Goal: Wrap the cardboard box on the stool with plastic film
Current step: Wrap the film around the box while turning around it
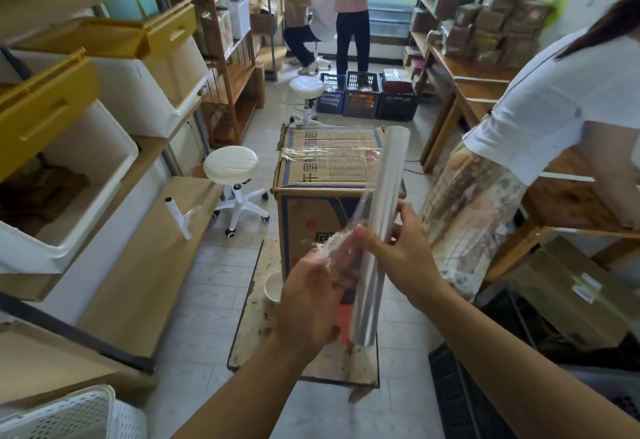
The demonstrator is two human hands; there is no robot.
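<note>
A tall cardboard box (329, 168) with blue print and tape across its top stands in the middle of the aisle; what it rests on is hidden. In front of it I hold a long roll of clear plastic film (384, 217) tilted nearly upright. My right hand (394, 251) grips the roll around its middle. My left hand (311, 296) pinches the crumpled loose end of the film, pulled a little off the roll's lower left side.
A worn low platform (252, 327) with a white cup (273, 287) lies below my hands. White stools (231, 165) stand left of the box. Shelves with bins line the left; a person in white (540, 120) leans on a table at right. Crates (363, 94) and two people are at the far end.
</note>
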